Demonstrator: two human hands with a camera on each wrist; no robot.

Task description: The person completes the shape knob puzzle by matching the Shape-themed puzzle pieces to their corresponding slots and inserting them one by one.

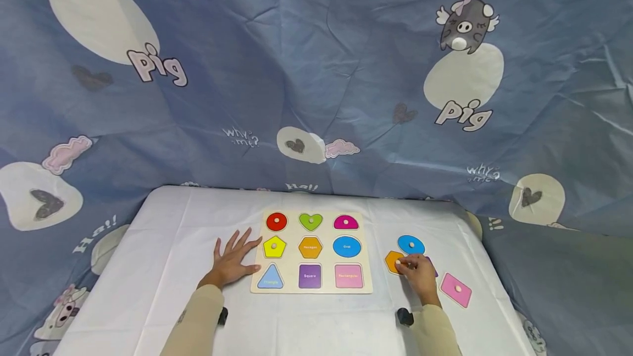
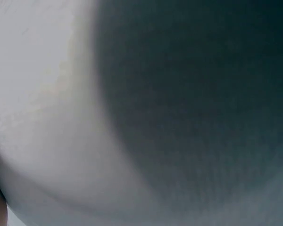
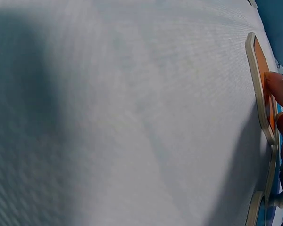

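A wooden shape-puzzle board lies on the white table. My left hand rests flat at its left edge, fingers spread, with the thumb and a fingertip at the board's rim. To the right of the board, my right hand pinches the knob of an orange hexagon piece. In the right wrist view, fingertips touch the orange hexagon's face at the right edge. A blue oval piece lies just behind that hand. A purple piece is partly hidden by it. The left wrist view is blurred.
A pink rectangle piece lies right of my right hand. Red circle, green heart, magenta half-circle and yellow pentagon pieces sit in the board. Labelled spots show for other shapes. A blue patterned cloth hangs behind.
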